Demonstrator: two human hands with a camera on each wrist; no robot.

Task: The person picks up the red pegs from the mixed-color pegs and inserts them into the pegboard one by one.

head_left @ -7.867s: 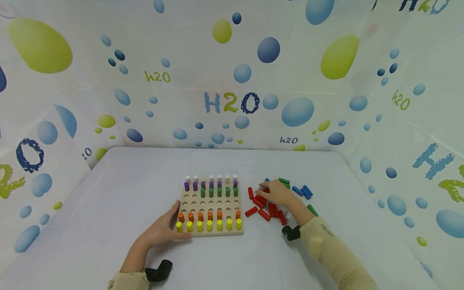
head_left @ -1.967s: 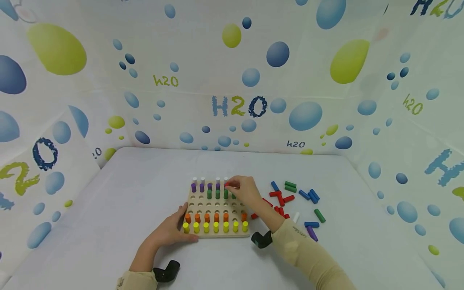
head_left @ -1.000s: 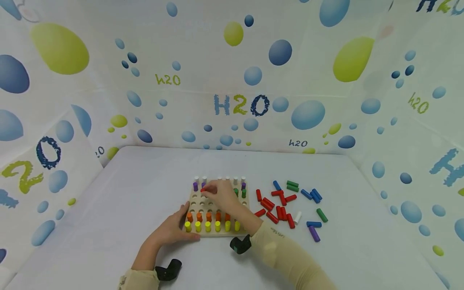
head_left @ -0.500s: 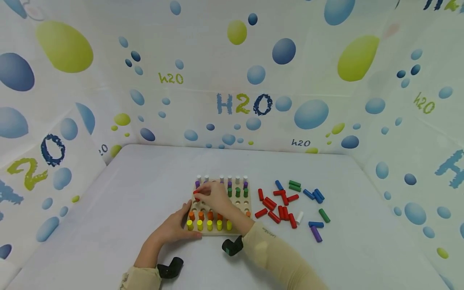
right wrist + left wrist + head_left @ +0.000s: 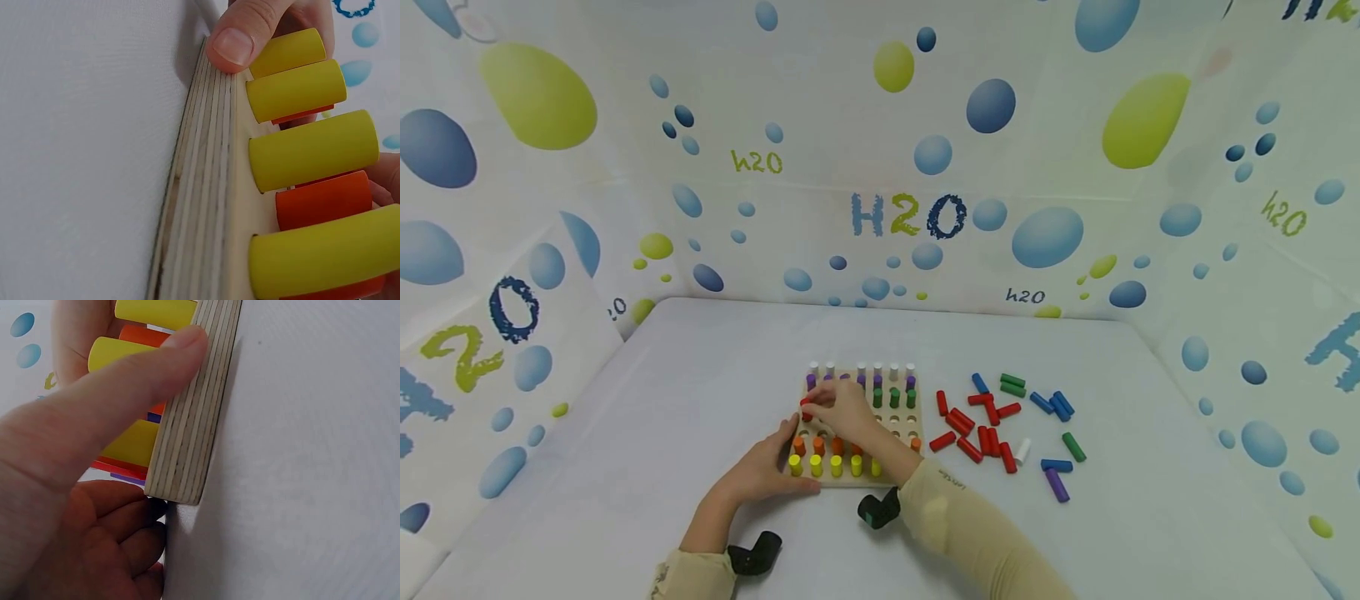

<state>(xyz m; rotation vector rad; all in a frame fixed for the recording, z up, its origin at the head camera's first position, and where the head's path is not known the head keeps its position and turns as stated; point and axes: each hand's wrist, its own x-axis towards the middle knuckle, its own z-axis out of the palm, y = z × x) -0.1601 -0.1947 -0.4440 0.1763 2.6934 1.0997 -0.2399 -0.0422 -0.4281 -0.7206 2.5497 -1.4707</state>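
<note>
A wooden pegboard (image 5: 859, 482) lies on the white table, with standing rows of white, purple, green, orange and yellow pegs. My left hand (image 5: 756, 471) grips its near left corner, thumb pressed to the front edge and fingers along the left side. With thumb and fingertips, my right hand (image 5: 842, 408) pinches a red peg (image 5: 806, 409) upright at the board's left side, between the green and orange rows. Whether that peg is fully in its hole cannot be told. The hand and forearm cover part of the middle rows. Yellow pegs (image 5: 312, 150) stand large in the right wrist view.
Loose red pegs (image 5: 969, 450) lie scattered right of the board. Beyond them are green pegs (image 5: 1012, 389) and blue pegs (image 5: 1041, 402). A white peg (image 5: 1023, 451) and a purple peg (image 5: 1057, 485) lie nearer. A patterned sheet (image 5: 820, 100) hangs behind the table (image 5: 715, 350).
My right hand went from the loose pegs to the board with a red peg, then leftward across it to the left side. Over the last half second it barely moved. The left hand keeps its grip.
</note>
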